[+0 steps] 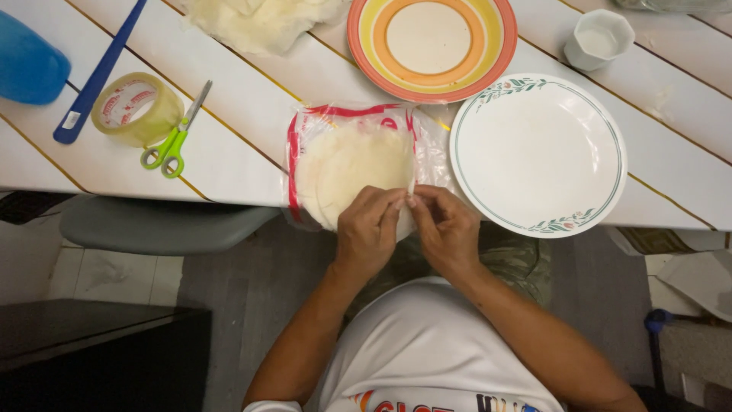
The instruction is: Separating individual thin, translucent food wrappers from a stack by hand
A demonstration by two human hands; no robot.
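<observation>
In the head view, a clear plastic bag [358, 164] with red trim, holding a stack of pale round wrappers [352, 172], is seen lying at the near edge of the white desk [244, 145]. The bag's lower edge, at about 6 o'clock of the stack, is pinched between the fingers [389, 204] of both hands. The left hand [368, 233] and the right hand [446, 229] are brought together, knuckles up, fingertips nearly touching on a thin strip of the plastic; both forearms are angled inward from the body. An empty white plate [538, 155] with a leaf border is set at 3 o'clock of the bag, a striped orange plate [431, 46] at 12 o'clock, and green-handled scissors [175, 136] with a tape roll [137, 108] at 9 o'clock.
</observation>
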